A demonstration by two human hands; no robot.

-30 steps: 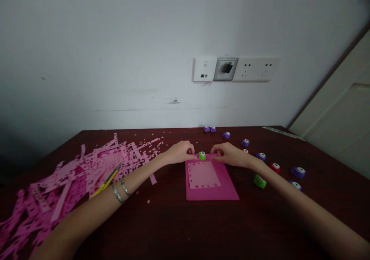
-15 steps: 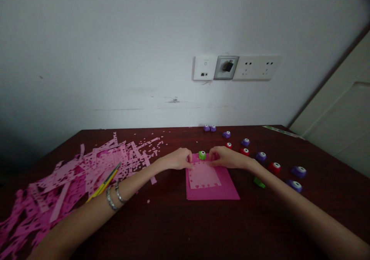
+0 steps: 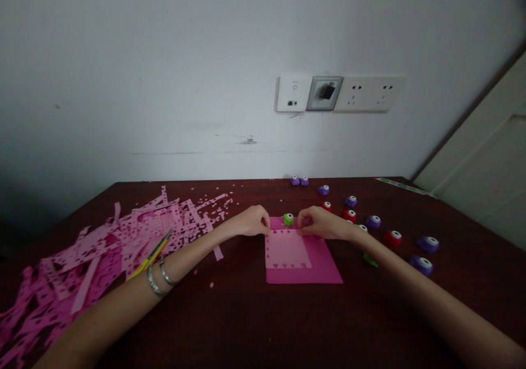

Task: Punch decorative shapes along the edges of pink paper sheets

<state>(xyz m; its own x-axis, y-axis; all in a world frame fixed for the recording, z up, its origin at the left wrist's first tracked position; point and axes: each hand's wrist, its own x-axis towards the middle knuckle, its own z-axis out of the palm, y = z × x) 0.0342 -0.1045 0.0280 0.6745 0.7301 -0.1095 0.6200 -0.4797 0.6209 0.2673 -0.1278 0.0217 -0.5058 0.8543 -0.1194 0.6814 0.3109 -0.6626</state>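
A light pink sheet of paper (image 3: pixel 286 249), with small heart-shaped marks or cut-outs along its edges, lies on a darker pink stack of paper (image 3: pixel 324 267). My left hand (image 3: pixel 252 221) is closed at the light sheet's upper left corner, thumb and fingertips together on its edge. At the upper right corner, my right hand (image 3: pixel 322 222) pinches the same sheet. Between the two hands, a green craft punch (image 3: pixel 288 219) sits by the stack's far edge. Both sheets' left edges run nearly in line.
Pink paper strips (image 3: pixel 143 232) pile up on the left, with yellow scissors (image 3: pixel 152 254) on them. Several purple punches (image 3: pixel 428 243) and red punches (image 3: pixel 393 238) stand to the right. A green item (image 3: pixel 370 259) is partly behind my right forearm. The wall has sockets (image 3: pixel 367 93).
The light pink sheet has shifted left and straightened on the darker stack, its left edge now close to the stack's left edge. Both hands stay at its upper corners. The view shifts slightly.
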